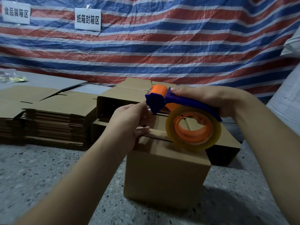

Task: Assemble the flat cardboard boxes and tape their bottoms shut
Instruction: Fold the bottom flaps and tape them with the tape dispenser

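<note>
Two bare forearms reach in from the lower edge toward a small cardboard box [164,172] standing on the speckled floor [48,176]. At the grip, the right hand [215,101] has its fingers curled round the blue handle of a tape dispenser [164,101], thumb laid along the top, holding it tilted just above the box's upper face; its roll of clear tape [193,129] on an orange hub hangs over the box's flap seam. The left hand [129,120] pinches at the dispenser's blue front end with thumb and forefinger, where a bit of clear tape seems to sit, though that end is too small to make out; its lower fingers rest on the edge of the box's flap. Behind the box, assembled boxes [120,98] lie on their sides with dark open mouths. Left of them sits a stack of flat cardboard blanks [53,120]. Further back hangs a red, white and blue striped tarp [162,46] carrying two white paper signs [87,19].
</note>
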Tool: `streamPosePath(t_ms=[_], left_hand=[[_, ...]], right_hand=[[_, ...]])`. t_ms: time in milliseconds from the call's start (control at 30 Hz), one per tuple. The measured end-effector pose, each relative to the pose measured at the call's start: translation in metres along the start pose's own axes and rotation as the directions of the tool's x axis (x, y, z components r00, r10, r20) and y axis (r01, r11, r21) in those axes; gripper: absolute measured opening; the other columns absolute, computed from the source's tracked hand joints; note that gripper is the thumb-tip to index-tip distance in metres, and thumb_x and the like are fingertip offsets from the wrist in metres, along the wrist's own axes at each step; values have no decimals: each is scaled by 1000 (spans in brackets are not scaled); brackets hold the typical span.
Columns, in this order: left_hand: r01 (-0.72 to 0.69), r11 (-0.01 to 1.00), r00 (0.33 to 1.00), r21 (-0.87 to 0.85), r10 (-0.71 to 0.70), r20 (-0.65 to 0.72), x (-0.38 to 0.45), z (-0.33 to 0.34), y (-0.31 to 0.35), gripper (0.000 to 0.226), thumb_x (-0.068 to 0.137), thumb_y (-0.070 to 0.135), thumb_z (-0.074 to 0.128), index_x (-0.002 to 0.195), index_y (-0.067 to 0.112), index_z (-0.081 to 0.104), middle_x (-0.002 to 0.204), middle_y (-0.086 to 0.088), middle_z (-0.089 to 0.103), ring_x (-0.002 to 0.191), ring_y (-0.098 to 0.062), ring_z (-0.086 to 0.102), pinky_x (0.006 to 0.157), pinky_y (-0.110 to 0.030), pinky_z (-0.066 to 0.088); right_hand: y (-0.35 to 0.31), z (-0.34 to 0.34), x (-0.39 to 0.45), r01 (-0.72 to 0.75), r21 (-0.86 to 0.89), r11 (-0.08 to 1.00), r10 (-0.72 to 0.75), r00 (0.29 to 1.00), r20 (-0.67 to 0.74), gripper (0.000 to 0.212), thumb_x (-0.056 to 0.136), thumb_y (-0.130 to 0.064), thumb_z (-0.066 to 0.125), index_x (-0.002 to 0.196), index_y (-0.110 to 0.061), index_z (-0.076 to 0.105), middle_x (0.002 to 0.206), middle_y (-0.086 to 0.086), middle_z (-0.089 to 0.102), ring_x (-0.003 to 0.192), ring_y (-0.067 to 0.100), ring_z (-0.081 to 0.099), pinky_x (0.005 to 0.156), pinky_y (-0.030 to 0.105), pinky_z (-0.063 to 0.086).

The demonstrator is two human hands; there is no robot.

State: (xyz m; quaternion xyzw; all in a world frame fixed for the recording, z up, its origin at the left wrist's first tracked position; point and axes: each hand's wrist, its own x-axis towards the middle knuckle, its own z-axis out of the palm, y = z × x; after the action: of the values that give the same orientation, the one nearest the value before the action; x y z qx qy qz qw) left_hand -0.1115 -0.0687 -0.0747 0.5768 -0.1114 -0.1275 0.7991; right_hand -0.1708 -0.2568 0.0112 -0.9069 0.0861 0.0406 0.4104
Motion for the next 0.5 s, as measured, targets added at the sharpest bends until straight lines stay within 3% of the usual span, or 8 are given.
streamPosePath(t_ms=[133,233,367,500], left_hand=[[-63,998,995,19,64,-75,-4,3,-11,23,97,13,51,76,10,62,50,6,57,55,-10,52,73,-35,48],[-73,995,989,62,80,-121,-2,4,-13,29,96,9,47,69,9,58,50,3,51,55,-11,48,76,-37,54],[-19,994,981,-108,-2,-192,6,-2,-14,28,99,11,47,71,7,52,62,-3,45,44,-7,51,75,-43,62],[-6,972,975,-234,-46,-216,10,-3,-16,26,98,9,46,73,7,51,47,2,46,37,-4,48,69,-42,62]], right_hand=[[-5,-3,-4,-31,-61,998,34,998,48,88,53,-84,75,112,-19,67,84,7,76,62,16,68,53,29,56],[-10,-6,-6,-69,-117,991,76,995,60,86,54,-81,72,112,-17,66,84,7,76,62,16,69,54,29,56],[-6,-17,-15,-162,-163,973,174,983,61,91,51,-78,68,115,-13,67,87,11,75,69,21,66,62,32,54],[-9,-13,-13,-190,-221,957,201,979,29,94,45,-80,68,113,-14,68,86,9,75,66,19,67,59,30,54]])
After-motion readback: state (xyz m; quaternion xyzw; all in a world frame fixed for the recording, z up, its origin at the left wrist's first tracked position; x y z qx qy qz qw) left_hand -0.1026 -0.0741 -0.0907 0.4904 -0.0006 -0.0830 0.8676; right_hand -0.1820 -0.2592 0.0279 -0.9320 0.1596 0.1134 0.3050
